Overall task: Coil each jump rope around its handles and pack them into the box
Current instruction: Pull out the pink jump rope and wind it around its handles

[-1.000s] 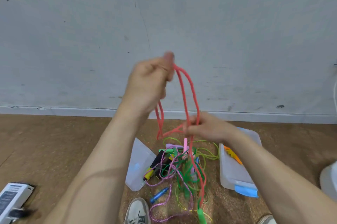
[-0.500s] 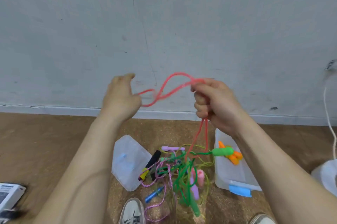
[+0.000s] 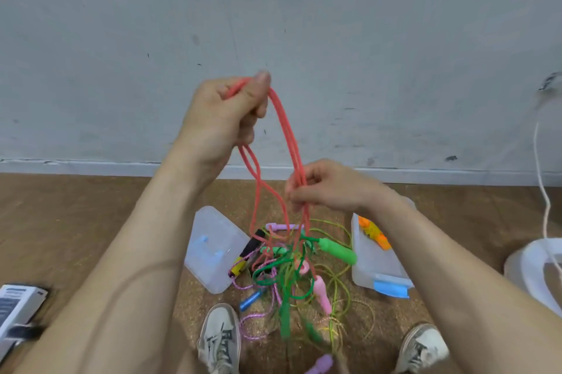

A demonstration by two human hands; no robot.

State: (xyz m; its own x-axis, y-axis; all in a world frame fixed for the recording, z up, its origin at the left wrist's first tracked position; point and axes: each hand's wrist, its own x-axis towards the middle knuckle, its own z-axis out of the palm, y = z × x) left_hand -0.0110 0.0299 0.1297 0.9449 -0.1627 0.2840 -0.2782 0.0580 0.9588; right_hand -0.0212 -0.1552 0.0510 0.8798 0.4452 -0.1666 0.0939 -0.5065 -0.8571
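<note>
My left hand (image 3: 225, 118) is raised in front of the wall and grips loops of a red jump rope (image 3: 287, 136). Lower and to the right, my right hand (image 3: 322, 188) pinches the same red strands where they hang down. The rope's pink handles (image 3: 322, 294) dangle in a tangle of ropes (image 3: 289, 276) on the floor: green, yellow, purple-speckled, with a green handle (image 3: 337, 250). The clear plastic box (image 3: 377, 264) with a blue latch lies right of the tangle and holds an orange rope (image 3: 374, 232).
The box's clear lid (image 3: 213, 249) lies left of the tangle. My two shoes (image 3: 220, 340) stand at the bottom edge. A white round object (image 3: 532, 270) with a white cord sits at the far right; a white package (image 3: 18, 306) lies at the lower left.
My left hand rose and closed on the red loops. My right hand dropped from beside it to lower on the hanging strands. The green handle moved down toward the tangle.
</note>
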